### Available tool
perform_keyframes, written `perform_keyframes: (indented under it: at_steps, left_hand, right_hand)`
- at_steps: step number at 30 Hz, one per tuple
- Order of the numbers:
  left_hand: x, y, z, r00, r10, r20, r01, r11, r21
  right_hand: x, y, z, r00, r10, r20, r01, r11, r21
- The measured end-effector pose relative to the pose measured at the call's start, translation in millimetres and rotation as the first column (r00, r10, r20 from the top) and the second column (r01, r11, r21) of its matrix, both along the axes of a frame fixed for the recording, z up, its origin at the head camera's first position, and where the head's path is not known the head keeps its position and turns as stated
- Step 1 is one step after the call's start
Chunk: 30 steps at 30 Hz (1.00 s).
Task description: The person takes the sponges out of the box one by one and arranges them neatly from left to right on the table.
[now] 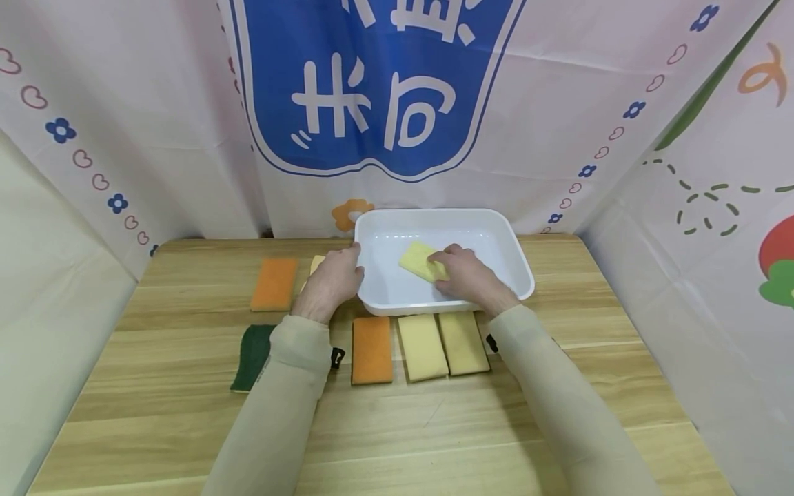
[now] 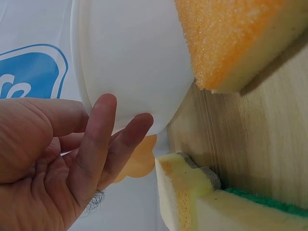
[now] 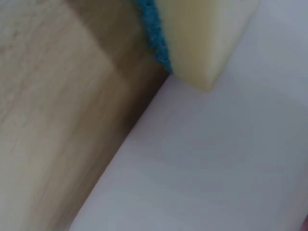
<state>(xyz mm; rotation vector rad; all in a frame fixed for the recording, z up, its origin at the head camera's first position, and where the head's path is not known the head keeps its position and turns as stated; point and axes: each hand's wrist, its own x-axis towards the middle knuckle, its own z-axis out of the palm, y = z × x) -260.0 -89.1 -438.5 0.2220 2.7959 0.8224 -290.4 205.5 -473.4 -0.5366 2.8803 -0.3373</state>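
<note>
A white tray (image 1: 524, 272) stands at the back of the table. Within it, my right hand (image 1: 468, 275) grips the right end of a pale yellow sponge (image 1: 414, 258) between thumb and fingers. The right wrist view is filled by the tray's outer wall (image 3: 192, 159) and a sponge with a blue scouring side (image 3: 156, 36); the hand's grip is hidden there. At the tray's left end my left hand (image 1: 331, 279) holds the rim, with two fingertips (image 2: 139, 122) against the outer wall.
In front of the tray lie an orange sponge (image 1: 372, 351) and two yellow sponges (image 1: 424, 348) (image 1: 464, 344). Another orange sponge (image 1: 274, 284), a dark green one (image 1: 253, 357) and a partly hidden yellow one (image 1: 315, 263) lie left. A printed cloth (image 1: 546, 96) hangs behind the tray.
</note>
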Motion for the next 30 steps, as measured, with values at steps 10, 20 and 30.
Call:
perform_keyframes:
  at_steps: [10,20,30]
  left_hand:
    - [0.2,0.3,-1.3,1.0,0.002,-0.007,-0.002,1.0,-0.011]
    - [-0.2,0.6,-1.2,1.0,0.001,-0.007,-0.001,1.0,-0.009]
    - [-0.4,0.6,-0.7,1.0,-0.004,-0.009,0.004,1.0,-0.013]
  right_hand:
    - [2.1,2.1,6.3,0.993,-0.079,0.091,0.083,0.996,-0.044]
    - [8.4,7.1,17.6,0.992,-0.109,0.065,0.114,0.989,-0.091]
    - [26.3,9.3,34.3,0.993,-0.112,0.026,0.114,0.981,-0.155]
